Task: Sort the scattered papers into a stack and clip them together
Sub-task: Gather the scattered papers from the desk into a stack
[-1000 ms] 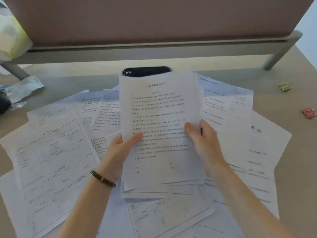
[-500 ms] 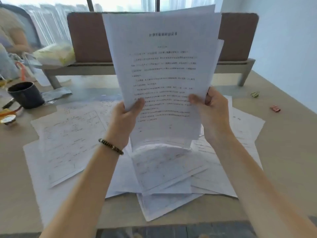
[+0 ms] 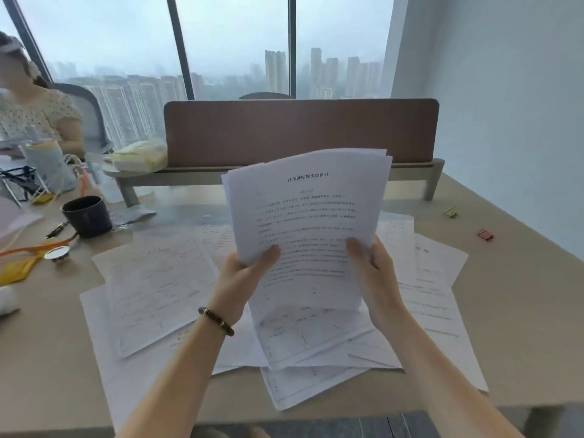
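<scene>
I hold a bundle of printed white sheets point(image 3: 306, 216) upright above the desk, its top edges fanned and uneven. My left hand point(image 3: 240, 276) grips the bundle's lower left edge, thumb on the front page. My right hand point(image 3: 376, 273) grips the lower right edge, thumb also in front. Under the bundle, several loose papers point(image 3: 155, 289) lie scattered and overlapping on the beige desk point(image 3: 518, 311). Two binder clips lie far right on the desk: a green clip point(image 3: 451, 212) and a pink clip point(image 3: 485, 234).
A brown divider panel point(image 3: 300, 131) on a grey frame crosses the desk's back. At the left stand a dark mug point(image 3: 87, 216), a pen, a small lid, orange straps and bags. Another person sits at far left. A wall closes the right side.
The bundle has come down from high in front of my view to a lower height, tilted slightly right. My view has risen, showing the window and towers. Both hands keep their grip.
</scene>
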Demonstrator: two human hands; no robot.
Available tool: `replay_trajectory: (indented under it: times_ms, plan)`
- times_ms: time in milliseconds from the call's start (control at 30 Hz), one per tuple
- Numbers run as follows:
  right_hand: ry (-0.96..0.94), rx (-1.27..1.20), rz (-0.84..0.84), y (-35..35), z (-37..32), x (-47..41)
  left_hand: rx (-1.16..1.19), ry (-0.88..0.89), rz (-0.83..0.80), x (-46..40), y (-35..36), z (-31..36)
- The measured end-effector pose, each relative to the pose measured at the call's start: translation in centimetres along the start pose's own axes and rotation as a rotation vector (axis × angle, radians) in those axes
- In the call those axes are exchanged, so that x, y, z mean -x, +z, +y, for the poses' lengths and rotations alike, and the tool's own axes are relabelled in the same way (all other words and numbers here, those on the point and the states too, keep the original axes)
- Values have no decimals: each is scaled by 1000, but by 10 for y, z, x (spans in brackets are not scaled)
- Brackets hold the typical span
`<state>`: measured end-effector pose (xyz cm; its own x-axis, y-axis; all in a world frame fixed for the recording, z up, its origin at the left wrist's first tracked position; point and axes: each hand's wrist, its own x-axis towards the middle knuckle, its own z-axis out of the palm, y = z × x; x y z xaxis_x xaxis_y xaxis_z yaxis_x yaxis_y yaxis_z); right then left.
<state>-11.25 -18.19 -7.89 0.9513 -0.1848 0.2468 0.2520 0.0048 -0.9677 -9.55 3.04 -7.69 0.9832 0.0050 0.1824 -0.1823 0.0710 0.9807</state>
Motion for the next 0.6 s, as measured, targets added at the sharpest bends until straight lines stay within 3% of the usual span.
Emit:
replay_trajectory:
  times_ms: [267, 467, 600]
  plan:
    - [-80, 39, -20, 7, 30, -40, 14, 106, -20, -42, -4, -9]
    - [36, 135, -132, 7, 68, -46, -28, 70, -67, -62, -11, -30]
    - [116, 243, -65, 9, 54, -50, -130, -12, -52, -73, -18, -21]
